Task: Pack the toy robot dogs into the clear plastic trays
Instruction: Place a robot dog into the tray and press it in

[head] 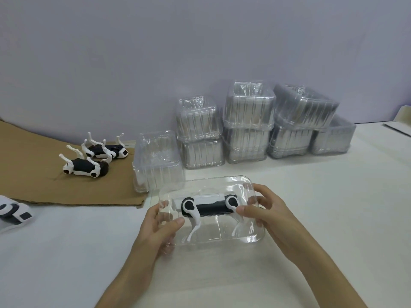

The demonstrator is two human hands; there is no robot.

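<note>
A clear plastic tray (220, 235) sits in front of me on the white table, with a black-and-white toy robot dog (209, 204) lying on its side inside it. My left hand (160, 227) grips the tray's left end, thumb on top. At the right end my right hand (264, 210) holds the tray, its thumb pressing on the dog's rear hip. Two more toy dogs lie upside down with legs in the air on brown cardboard at the left: one nearer (85, 166), one behind it (106, 150).
Stacks of clear trays (249, 127) stand against the wall behind the work spot, and one stack (158, 161) is nearer, at the cardboard's (29, 174) edge. A black-and-white object (12, 212) is cut off at the left edge. White table surface lies to the right.
</note>
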